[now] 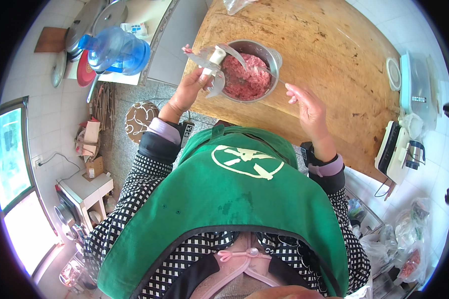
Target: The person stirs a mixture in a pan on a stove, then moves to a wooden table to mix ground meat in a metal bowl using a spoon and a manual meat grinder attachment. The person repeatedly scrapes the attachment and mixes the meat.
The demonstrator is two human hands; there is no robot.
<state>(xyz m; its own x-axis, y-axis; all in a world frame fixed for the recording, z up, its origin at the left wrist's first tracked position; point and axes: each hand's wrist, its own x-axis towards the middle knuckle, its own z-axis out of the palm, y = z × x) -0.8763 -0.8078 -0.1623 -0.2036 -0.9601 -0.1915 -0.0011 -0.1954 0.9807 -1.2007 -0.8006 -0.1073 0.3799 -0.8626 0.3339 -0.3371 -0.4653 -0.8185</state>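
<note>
My left hand (pixel 189 91) grips the white hub of a food-chopper blade assembly (pixel 217 56), tilted over the left rim of a round metal bowl (pixel 275 80). Its curved metal blades spread outward, and a scrap of meat clings to one tip. Pink minced meat (pixel 246 76) lies in the bowl, heaped towards the back. To the right of the bowl, my right hand (pixel 309 106) pinches the thin handle of a metal utensil (pixel 262 70). The utensil reaches over the bowl's rim to the meat; its exact shape is unclear.
The bowl stands on a worn wooden table (pixel 321 48). A clear plastic bag (pixel 237 5) lies at its far edge. Along the right are a round white lid (pixel 393 74), a plastic container (pixel 419 89) and a black-and-white appliance (pixel 391 149). A patterned stool (pixel 141 121) stands left.
</note>
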